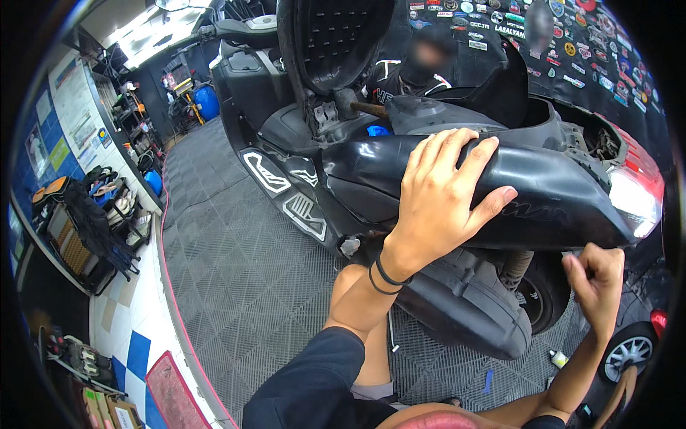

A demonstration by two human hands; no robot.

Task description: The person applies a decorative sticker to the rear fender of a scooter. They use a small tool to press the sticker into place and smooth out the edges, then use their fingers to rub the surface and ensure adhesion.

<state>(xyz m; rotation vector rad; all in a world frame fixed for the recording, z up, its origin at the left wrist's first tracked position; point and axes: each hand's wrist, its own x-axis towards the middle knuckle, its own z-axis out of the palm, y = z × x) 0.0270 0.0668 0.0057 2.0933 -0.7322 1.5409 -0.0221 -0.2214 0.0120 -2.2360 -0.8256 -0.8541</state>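
Observation:
A black scooter (pixel 314 179) stands in front of me with its seat (pixel 336 39) raised. My left hand (pixel 443 193) lies spread over the glossy black rear side panel (pixel 557 193), fingers curled over its upper edge. My right hand (pixel 597 279) is below the panel's rear end, near the lit tail light (pixel 632 196), fingers curled; whether it holds something small I cannot tell. Two black bands circle my left wrist. Across the scooter, another person (pixel 421 68) in black leans toward the open under-seat bay.
Grey grid floor tiles (pixel 236 279) lie under the scooter, edged in pink by a white and blue tiled strip (pixel 136 336). Shelves with shoes and bags (pixel 100 214) line the left wall. A small bottle (pixel 557 357) and a small wheel (pixel 629 350) sit at lower right.

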